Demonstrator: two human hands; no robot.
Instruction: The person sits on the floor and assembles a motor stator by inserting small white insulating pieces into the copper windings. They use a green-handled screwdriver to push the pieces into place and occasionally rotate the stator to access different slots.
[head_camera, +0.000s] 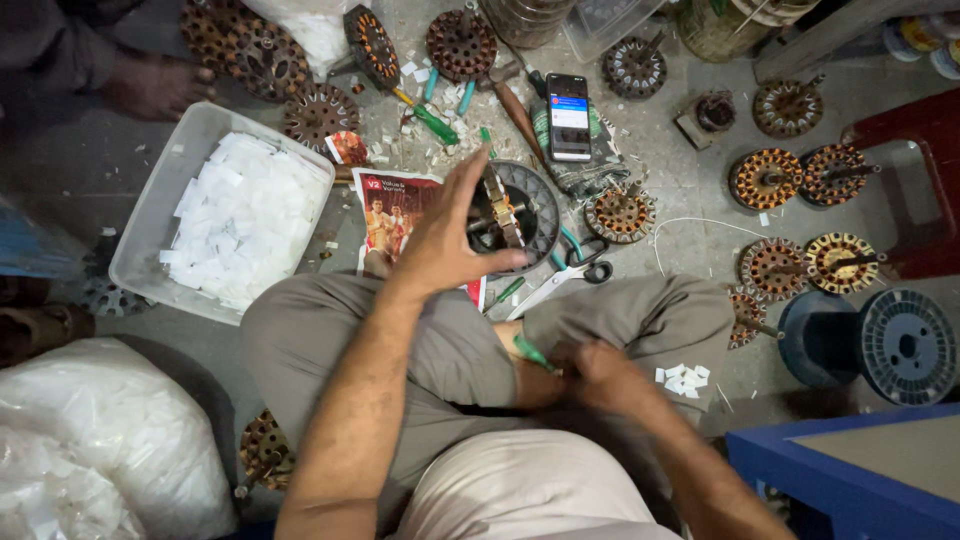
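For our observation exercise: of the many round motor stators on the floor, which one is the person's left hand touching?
The dark-ringed stator directly ahead of the knees, under the left hand, beside the scissors. All others lie untouched.

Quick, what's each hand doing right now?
Left hand: open, fingers spread, against the stator.
Right hand: closed, holding a green tool.
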